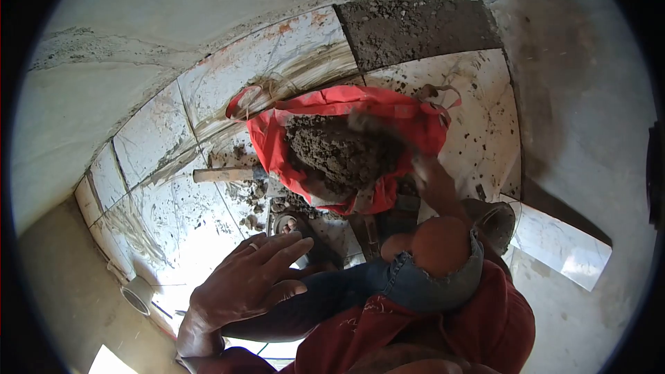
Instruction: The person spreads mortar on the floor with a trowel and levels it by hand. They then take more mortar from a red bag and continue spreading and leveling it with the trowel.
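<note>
A red bag (264,140) lies spread on the floor tiles, its mouth wide, with a heap of damp grey mortar (332,152) inside. At the bag's right edge, my right hand (431,179) is closed around a tool (374,125) that reaches over the mortar. Motion blur hides what kind of tool it is. My left hand (249,278) is held above my bent left leg, fingers stretched out and a ring on one of them. Nothing is in it. A wooden-handled tool (225,174) lies left of the bag, its head smeared with mortar.
White marbled tiles (156,131) streaked with mortar cover the floor. Behind the bag is an untiled mortar patch (419,28). To the right are a dirty bucket (495,223) and a loose tile (561,239). A pale round container (137,296) lies at lower left. Walls enclose the corner.
</note>
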